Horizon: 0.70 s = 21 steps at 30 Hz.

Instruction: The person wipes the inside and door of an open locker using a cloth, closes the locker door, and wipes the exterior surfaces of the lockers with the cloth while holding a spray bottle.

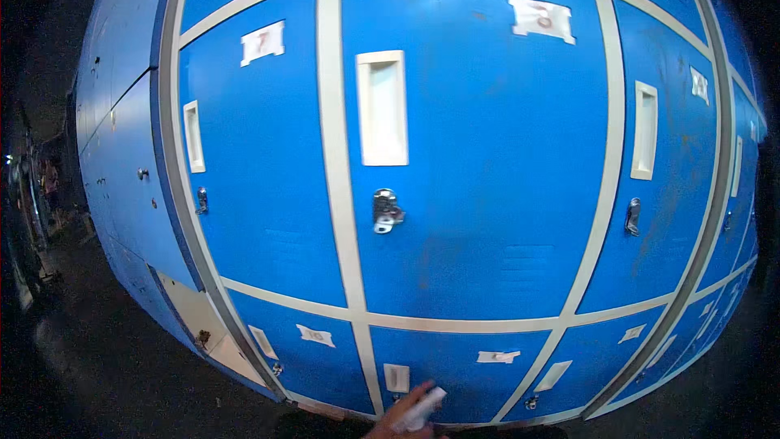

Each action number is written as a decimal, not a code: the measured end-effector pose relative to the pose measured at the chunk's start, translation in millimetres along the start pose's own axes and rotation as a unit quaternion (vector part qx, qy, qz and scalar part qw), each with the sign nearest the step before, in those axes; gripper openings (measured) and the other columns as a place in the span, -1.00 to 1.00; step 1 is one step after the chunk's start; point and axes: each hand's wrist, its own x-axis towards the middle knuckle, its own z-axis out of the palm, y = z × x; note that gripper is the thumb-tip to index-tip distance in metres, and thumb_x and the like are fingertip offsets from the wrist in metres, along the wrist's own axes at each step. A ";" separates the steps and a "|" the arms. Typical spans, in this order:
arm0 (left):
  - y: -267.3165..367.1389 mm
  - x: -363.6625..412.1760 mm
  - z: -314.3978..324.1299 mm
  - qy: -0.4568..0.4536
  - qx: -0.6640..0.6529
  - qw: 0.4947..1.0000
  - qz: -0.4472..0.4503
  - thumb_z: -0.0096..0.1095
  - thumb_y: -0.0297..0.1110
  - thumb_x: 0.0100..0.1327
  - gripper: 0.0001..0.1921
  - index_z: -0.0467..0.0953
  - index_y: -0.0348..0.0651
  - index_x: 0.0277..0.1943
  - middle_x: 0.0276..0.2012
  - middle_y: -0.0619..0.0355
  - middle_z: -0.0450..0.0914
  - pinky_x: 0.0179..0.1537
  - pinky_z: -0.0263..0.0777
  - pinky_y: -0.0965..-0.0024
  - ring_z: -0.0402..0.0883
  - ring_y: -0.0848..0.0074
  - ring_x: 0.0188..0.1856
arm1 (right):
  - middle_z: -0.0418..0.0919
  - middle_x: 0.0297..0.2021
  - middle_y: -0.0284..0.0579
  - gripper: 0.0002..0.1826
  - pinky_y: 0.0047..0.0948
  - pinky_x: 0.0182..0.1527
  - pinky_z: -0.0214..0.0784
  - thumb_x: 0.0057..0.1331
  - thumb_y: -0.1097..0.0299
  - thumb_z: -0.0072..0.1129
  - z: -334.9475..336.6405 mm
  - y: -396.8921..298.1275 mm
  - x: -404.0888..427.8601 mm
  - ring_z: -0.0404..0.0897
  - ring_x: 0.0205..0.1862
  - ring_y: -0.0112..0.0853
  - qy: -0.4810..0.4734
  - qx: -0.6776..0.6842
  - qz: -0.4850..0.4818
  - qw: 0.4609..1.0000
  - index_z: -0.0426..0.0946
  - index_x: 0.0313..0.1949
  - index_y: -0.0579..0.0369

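Note:
At the bottom edge, what looks like my left hand holds a small white item, blurred and possibly folded paper or cloth. The fingers slant up and right, in front of a lower blue locker door with a recessed pale handle. That door's lock is partly hidden by the hand. My right hand is not discernible in view. Straight ahead stands a larger blue locker door, closed, with a white recessed handle, a metal hasp lock and a numbered paper label.
Closed blue doors with similar handles and locks flank it on the left and right. Paler lockers run along the far left. A low compartment there stands open. Dark floor lies below.

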 end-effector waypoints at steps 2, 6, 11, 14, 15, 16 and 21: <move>34.6 -49.7 13.0 -0.031 0.131 0.962 0.236 0.29 -0.37 0.11 -0.27 0.11 -0.29 0.31 0.06 -0.02 0.40 0.10 0.29 0.25 0.40 0.30 0.10 | 0.51 -0.64 -0.19 -0.73 -0.27 -0.57 0.41 0.16 0.17 0.05 7.0 5.3 -0.7 0.48 -0.64 -0.30 0.020 0.007 -0.013 1.000 0.58 -0.39 0.12; 123.1 -126.5 50.6 0.049 0.428 0.749 0.504 0.24 -0.47 0.02 -0.24 0.09 -0.29 0.31 0.08 -0.05 0.41 0.08 0.31 0.30 0.50 0.34 0.01 | 0.51 -0.64 -0.20 -0.73 -0.28 -0.57 0.41 0.16 0.18 0.05 14.3 21.9 -7.8 0.48 -0.64 -0.31 0.033 -0.002 -0.033 0.999 0.58 -0.40 0.12; 173.1 -158.5 103.1 0.064 0.355 0.746 0.561 0.17 -0.57 0.00 -0.23 0.06 -0.25 0.33 -0.12 0.07 0.46 -0.05 0.36 0.42 0.49 0.49 -0.13 | 0.54 -0.48 -0.12 -0.71 -0.24 -0.42 0.43 0.13 0.14 0.11 -15.7 33.6 -24.7 0.51 -0.49 -0.29 -0.006 -0.033 -0.061 0.998 0.57 -0.29 0.08; 184.8 -165.9 122.9 0.063 0.324 0.738 0.589 0.12 -0.60 0.01 -0.23 0.04 -0.23 0.34 -0.18 0.08 0.46 -0.14 0.39 0.50 0.48 0.54 -0.18 | 0.58 -0.23 0.01 -0.60 -0.15 -0.20 0.46 0.09 0.08 0.19 -36.3 38.9 -20.3 0.56 -0.26 -0.24 -0.109 -0.080 -0.092 0.987 0.56 -0.13 0.01; 186.4 -166.6 126.6 0.066 0.319 0.726 0.606 0.09 -0.57 0.04 -0.25 0.02 -0.29 0.34 -0.09 0.00 0.42 -0.17 0.40 0.50 0.47 0.53 -0.17 | 0.58 -0.23 0.01 -0.60 -0.15 -0.20 0.46 0.09 0.08 0.19 -49.0 42.9 -12.5 0.56 -0.26 -0.24 -0.110 -0.079 -0.091 0.987 0.56 -0.13 0.01; 186.1 -168.1 127.8 0.053 0.300 0.727 0.615 0.08 -0.59 0.03 -0.24 0.01 -0.27 0.35 -0.11 0.03 0.43 -0.21 0.39 0.55 0.47 0.56 -0.18 | 0.46 -0.06 0.02 -0.45 -0.06 -0.04 0.34 0.12 0.01 0.09 -66.2 49.4 -3.2 0.46 -0.08 -0.14 -0.095 -0.089 -0.072 0.989 0.41 0.03 0.07; 177.8 -174.1 137.1 0.005 0.267 0.770 0.579 0.09 -0.60 0.02 -0.23 0.01 -0.26 0.35 -0.15 0.06 0.44 -0.21 0.38 0.57 0.45 0.58 -0.17 | 0.35 0.09 0.02 -0.29 0.00 0.09 0.25 0.03 0.04 0.01 -155.8 68.0 50.2 0.36 0.09 -0.04 -0.100 -0.104 -0.156 0.977 0.28 0.17 0.14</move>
